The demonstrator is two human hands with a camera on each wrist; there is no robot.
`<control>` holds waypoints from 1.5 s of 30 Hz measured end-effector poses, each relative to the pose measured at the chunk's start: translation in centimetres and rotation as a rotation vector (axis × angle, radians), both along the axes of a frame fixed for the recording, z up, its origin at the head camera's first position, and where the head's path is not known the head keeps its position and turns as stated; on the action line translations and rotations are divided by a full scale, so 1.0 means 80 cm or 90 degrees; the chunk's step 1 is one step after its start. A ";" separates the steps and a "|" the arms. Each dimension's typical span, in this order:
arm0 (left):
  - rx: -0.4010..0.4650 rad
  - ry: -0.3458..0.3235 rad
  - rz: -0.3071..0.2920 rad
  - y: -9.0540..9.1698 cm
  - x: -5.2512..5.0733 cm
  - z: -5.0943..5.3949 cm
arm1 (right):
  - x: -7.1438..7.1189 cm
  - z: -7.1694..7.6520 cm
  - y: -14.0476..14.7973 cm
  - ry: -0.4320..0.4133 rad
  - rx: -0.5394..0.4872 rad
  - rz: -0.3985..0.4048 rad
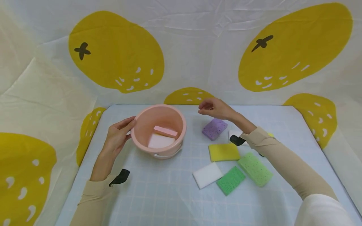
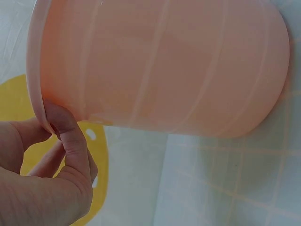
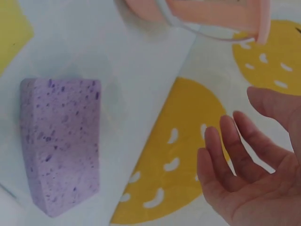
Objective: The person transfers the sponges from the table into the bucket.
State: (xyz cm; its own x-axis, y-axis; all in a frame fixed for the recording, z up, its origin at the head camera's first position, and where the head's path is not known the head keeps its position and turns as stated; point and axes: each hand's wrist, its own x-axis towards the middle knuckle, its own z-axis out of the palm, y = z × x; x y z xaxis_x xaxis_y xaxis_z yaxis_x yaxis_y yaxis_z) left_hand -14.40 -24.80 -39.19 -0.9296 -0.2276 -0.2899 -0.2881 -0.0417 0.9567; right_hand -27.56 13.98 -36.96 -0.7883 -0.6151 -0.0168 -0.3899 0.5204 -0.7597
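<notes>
A pink bucket (image 1: pixel 135 138) stands on the table at centre left, with a pink sponge (image 1: pixel 165 131) and a white sponge (image 1: pixel 161 141) inside. My left hand (image 1: pixel 116 138) pinches the bucket's rim between thumb and fingers, which the left wrist view shows close up. Over the back of the table hovers my right hand (image 1: pixel 216 109), holding nothing, its fingers loosely bent and apart in the right wrist view. Nearest to it is a purple sponge (image 1: pixel 214 129), lying on the table just below and apart from the hand.
Right of the bucket lie a yellow sponge (image 1: pixel 224 152), a white sponge (image 1: pixel 207 175), a green sponge (image 1: pixel 231 180) and a light green sponge (image 1: pixel 255 169). Another white piece (image 1: pixel 233 135) is partly hidden by the right forearm. A lemon-print cloth (image 1: pixel 198 62) hangs behind the table.
</notes>
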 end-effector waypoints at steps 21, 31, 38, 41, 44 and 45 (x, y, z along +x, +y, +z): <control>0.015 0.019 -0.008 0.004 -0.002 -0.007 | -0.022 -0.075 0.049 -0.002 0.064 -0.028; 0.031 0.025 -0.013 0.003 0.000 -0.007 | -0.028 -0.093 0.069 0.005 0.095 -0.040; 0.032 0.030 -0.014 0.001 0.000 -0.007 | -0.030 -0.103 0.077 -0.039 0.118 -0.062; 0.030 0.029 -0.015 0.001 0.000 -0.006 | -0.031 -0.106 0.079 -0.055 0.141 -0.073; 0.028 0.026 -0.007 0.001 0.000 -0.005 | -0.033 -0.107 0.080 -0.054 0.159 -0.071; 0.026 0.024 -0.005 0.001 0.000 -0.006 | -0.033 -0.107 0.079 -0.049 0.164 -0.069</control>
State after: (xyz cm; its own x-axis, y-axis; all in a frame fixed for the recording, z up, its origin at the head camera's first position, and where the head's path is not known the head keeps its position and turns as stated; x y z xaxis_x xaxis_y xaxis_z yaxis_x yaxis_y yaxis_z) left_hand -14.43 -24.75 -39.63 -0.9419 -0.2090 -0.2628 -0.2516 -0.0789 0.9646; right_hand -30.17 20.33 -45.52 -0.8394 -0.4954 -0.2237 -0.2681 0.7353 -0.6224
